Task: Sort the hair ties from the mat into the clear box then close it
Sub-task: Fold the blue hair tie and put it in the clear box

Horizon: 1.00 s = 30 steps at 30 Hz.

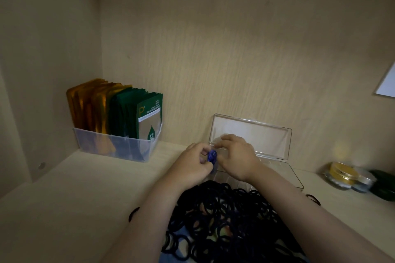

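The left hand pinches a small blue hair tie between thumb and fingertips. The right hand, fingers curled, meets it from the other side and seems to pinch its far edge. The pair hold it just above the near left corner of the clear box.

The box stands open, its lid upright against the back wall. What little of the tray shows past the hands looks nearly bare, though the hands hide part of it. I judge the sorting barely begun: a thick heap of black hair ties covers the mat, and closing the lid is far off.

The blue tie looks bunched and fabric-covered. The black ones are thin, matte elastic loops, tangled together. The box is hard, glossy, see-through plastic, flat and rectangular with rounded corners. The mat shows a soft blue-and-cream print. One stray loop lies on the pale wood-grain shelf, left of the heap.
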Motion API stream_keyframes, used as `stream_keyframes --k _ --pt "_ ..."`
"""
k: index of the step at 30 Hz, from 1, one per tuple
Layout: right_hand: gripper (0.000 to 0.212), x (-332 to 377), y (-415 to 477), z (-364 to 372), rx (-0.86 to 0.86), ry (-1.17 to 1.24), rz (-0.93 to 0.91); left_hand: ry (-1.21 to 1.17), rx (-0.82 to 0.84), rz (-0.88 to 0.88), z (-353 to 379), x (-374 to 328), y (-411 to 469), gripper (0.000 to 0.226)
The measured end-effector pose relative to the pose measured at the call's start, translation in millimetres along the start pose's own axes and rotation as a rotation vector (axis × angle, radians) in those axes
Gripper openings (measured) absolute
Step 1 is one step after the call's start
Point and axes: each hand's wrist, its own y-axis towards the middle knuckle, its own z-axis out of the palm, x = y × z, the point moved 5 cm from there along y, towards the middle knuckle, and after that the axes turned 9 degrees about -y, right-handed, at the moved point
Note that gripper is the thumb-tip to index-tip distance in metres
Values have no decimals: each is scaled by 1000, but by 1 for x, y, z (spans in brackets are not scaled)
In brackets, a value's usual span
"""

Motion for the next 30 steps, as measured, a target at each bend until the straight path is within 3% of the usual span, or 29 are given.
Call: stream_keyframes --k 4,10,17,22,24,27,30 --pt "33 5 5 -2 33 1 29 -52 -1 -38 -2 1 0 54" --pt "16 10 6 -17 30 -14 -14 -106 -6 -83 0 9 2 50" --pt "20 16 -15 -11 70 -81 -141 -72 -20 -68 0 11 4 38" --pt "44 20 -24 -5 114 -78 -165 -64 -7 -76 1 10 2 39" --pt "37 18 -25 -6 142 -39 -151 -42 -1 -69 1 8 1 41" --pt "29 9 -29 -19 48 67 -120 76 3 -36 -2 -2 -3 38" --pt "23 2 -44 -41 -45 221 -115 242 -73 83 -11 -27 -9 21"
